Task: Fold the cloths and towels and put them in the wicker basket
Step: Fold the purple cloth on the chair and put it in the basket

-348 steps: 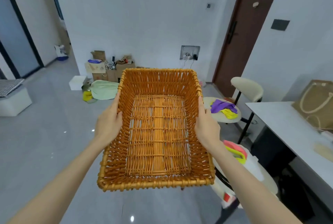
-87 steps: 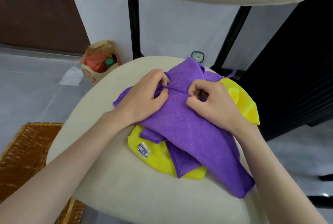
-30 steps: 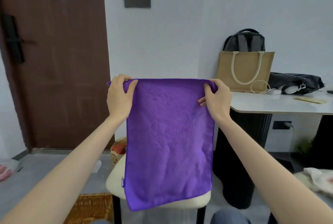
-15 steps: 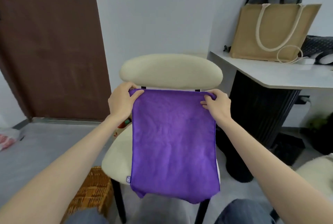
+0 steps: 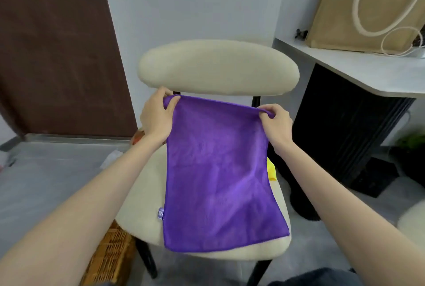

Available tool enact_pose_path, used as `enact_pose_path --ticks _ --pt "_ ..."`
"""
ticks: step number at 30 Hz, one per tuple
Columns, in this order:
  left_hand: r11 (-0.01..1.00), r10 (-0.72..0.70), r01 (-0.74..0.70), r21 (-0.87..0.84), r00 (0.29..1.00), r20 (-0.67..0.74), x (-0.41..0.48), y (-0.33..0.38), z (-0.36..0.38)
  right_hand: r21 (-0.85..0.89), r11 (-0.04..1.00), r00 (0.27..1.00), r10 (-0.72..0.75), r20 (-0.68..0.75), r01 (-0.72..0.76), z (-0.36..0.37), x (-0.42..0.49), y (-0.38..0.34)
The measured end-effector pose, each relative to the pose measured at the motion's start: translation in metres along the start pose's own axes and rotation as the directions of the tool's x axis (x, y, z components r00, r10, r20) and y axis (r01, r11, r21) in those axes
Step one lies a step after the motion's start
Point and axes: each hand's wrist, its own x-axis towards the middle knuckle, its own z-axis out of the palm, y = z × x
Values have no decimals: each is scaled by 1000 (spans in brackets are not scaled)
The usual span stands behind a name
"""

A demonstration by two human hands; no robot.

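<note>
A purple cloth hangs spread out over the cream chair seat, its lower edge lying near the seat's front. My left hand pinches its top left corner. My right hand pinches the top right corner. A yellow cloth peeks out from behind the purple cloth's right edge on the seat; most of it is hidden. The wicker basket stands on the floor at the chair's lower left, only partly visible.
The chair's padded backrest rises just beyond my hands. A white table with a tan tote bag stands at the right. A brown door fills the left. Another cream seat shows at the right edge.
Both hands have lowered the held purple cloth toward the chair seat; its lower part now lies on the seat. The yellow cloth shows beside it.
</note>
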Motion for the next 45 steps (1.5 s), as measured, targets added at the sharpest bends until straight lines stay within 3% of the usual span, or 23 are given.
enact_pose_path --ticks 4,8,14,20,26,29,31,35,38,40,42,45 --pt "960 -20 31 -279 999 45 -21 2 -9 33 999 1000 8 0 -8 -14 -21 3" --pt "928 -37 62 -369 997 74 -51 1 -25 70 997 999 34 5 -34 -29 -50 3" --pt "909 11 116 -400 954 300 -104 -10 -44 133 982 991 136 17 -137 -49 -96 26" --pt "899 41 211 -383 831 554 -154 -26 -50 147 964 973 211 97 -224 -60 -138 63" --pt "956 -7 221 -195 679 734 -182 -48 -42 186 917 928 317 197 -352 -56 -148 84" --pt "994 0 88 -69 622 783 -191 -50 -45 107 909 898 369 240 -402 -54 -148 93" --pt "1000 24 -15 -19 645 764 -194 -49 -48 80 905 891 392 228 -419 -54 -146 100" --pt "991 64 -122 53 791 609 -194 -50 -51 -36 906 877 419 237 -423 -57 -146 104" --pt "967 -55 -84 240 853 519 -195 -58 -52 -186 914 877 400 266 -361 -56 -153 105" --pt "939 -207 19 345 831 516 -196 -64 -53 -254 917 899 368 240 -307 -55 -155 106" --pt "913 -332 103 396 750 571 -196 -67 -54 -270 912 902 371 223 -309 -56 -155 106" --pt "900 -382 134 414 699 605 -196 -70 -54 -255 912 907 373 195 -320 -60 -156 104"
